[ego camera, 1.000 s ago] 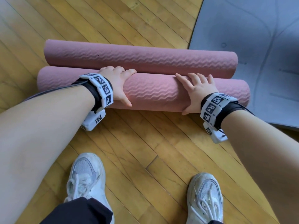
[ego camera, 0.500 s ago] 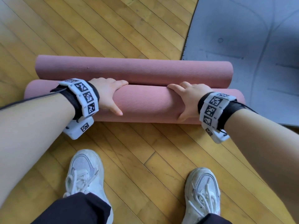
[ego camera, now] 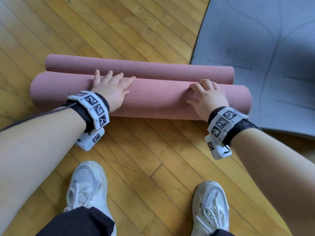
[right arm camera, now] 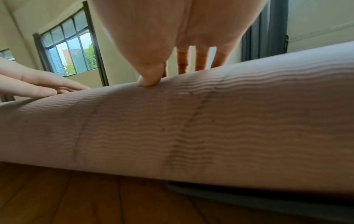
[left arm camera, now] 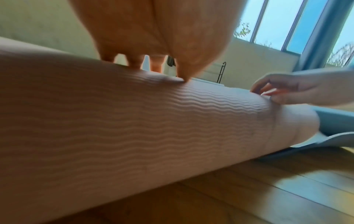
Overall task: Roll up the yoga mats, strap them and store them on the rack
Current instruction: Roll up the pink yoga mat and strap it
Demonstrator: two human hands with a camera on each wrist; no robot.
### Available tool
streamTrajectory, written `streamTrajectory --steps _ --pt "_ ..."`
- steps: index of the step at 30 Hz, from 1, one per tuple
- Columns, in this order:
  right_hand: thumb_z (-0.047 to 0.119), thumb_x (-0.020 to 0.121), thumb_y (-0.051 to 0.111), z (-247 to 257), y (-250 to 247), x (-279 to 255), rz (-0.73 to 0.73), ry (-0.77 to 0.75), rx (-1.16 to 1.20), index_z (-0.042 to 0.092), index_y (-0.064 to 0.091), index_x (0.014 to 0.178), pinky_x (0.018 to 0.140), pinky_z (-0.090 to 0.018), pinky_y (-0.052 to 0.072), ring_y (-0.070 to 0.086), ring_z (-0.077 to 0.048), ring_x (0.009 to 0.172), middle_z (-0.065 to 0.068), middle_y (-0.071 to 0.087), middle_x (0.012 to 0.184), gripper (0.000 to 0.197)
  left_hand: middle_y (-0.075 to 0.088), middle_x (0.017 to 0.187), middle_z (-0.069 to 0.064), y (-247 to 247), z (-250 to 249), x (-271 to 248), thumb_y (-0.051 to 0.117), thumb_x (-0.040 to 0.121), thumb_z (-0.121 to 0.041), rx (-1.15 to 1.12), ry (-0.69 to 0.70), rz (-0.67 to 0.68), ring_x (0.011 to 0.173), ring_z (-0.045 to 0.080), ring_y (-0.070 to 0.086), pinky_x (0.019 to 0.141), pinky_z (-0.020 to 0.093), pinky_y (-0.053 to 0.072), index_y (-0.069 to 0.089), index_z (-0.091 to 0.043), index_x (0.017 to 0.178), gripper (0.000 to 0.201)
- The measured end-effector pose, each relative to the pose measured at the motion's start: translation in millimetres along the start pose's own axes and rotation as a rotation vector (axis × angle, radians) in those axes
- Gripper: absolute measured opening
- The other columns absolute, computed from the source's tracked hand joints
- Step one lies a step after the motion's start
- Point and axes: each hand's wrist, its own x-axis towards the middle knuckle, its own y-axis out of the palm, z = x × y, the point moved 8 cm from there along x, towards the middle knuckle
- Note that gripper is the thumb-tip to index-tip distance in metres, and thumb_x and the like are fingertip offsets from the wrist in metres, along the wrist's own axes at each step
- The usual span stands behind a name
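Two rolled pink yoga mats lie side by side on the wooden floor [ego camera: 153,147], touching along their length, the near pink roll [ego camera: 153,99] thicker and closer to the person's feet, the far pink roll [ego camera: 153,70] slimmer behind it. Toward the left end of the near roll, the left hand [ego camera: 110,89] lies palm down on top of it, fingers [ego camera: 109,75] straight and spread apart, their tips reaching the seam where the two rolls meet; the left wrist view shows the thumb tip denting the ribbed surface. Below, a white sneaker [ego camera: 85,186] stands on the floorboards, with a second white sneaker [ego camera: 211,203] further right. Toward the right end of the near roll, the right hand [ego camera: 208,96] rests on top with its fingers bent and held close together, fingertips and thumb pressing into the mat rather than wrapping round it. At the right edge of the floor, a grey mat [ego camera: 264,48] lies unrolled and flat, and the right ends of both pink rolls sit over its near corner. Both wrists carry white marker bands.
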Motion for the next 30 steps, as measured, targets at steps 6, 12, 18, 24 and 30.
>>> streamTrajectory --steps 6,12,18,24,30 --pt "0.048 0.095 0.046 -6 10 -3 0.007 -0.025 -0.027 0.027 0.034 0.141 0.110 -0.043 0.021 0.027 -0.025 0.136 -0.005 0.030 0.147 0.053 0.000 0.159 0.008 13 -19 -7 0.047 0.074 -0.080 0.202 0.108 0.062 0.146 0.030 0.003 0.118 0.050 0.004 -0.006 -0.028 0.150 0.107" --pt "0.082 0.071 0.048 11 12 6 0.204 -0.112 -0.319 0.035 0.018 0.144 0.103 -0.049 0.029 0.029 -0.028 0.129 -0.003 0.030 0.143 0.092 0.028 0.145 0.009 6 -23 0 0.063 0.055 -0.082 0.346 0.103 0.000 0.129 0.029 0.031 0.105 0.043 0.028 0.001 -0.031 0.148 0.123" --pt "0.067 0.092 0.022 6 3 32 0.334 0.012 -0.135 0.026 0.039 0.139 0.106 -0.048 0.027 0.032 -0.029 0.133 -0.007 0.038 0.141 0.065 0.026 0.146 0.011 11 -25 1 0.069 0.057 -0.075 0.288 0.113 0.027 0.133 0.029 0.030 0.111 0.042 0.022 0.004 -0.028 0.149 0.122" --pt "0.052 0.102 0.013 23 17 68 0.506 0.182 -0.056 0.010 0.027 0.150 0.114 -0.038 0.017 0.024 -0.031 0.143 -0.015 0.028 0.155 0.065 0.022 0.147 0.012 14 -26 3 0.067 0.059 -0.076 0.332 0.096 0.057 0.134 0.029 0.027 0.112 0.042 0.021 -0.001 -0.026 0.149 0.124" --pt "0.074 0.085 -0.002 10 17 81 0.558 0.169 -0.167 0.040 0.013 0.151 0.115 -0.056 -0.009 -0.013 -0.039 0.145 0.002 -0.015 0.160 0.076 0.015 0.152 0.014 17 -23 7 0.069 0.057 -0.076 0.273 0.089 0.077 0.139 0.031 0.019 0.115 0.043 0.014 -0.004 -0.029 0.149 0.126"
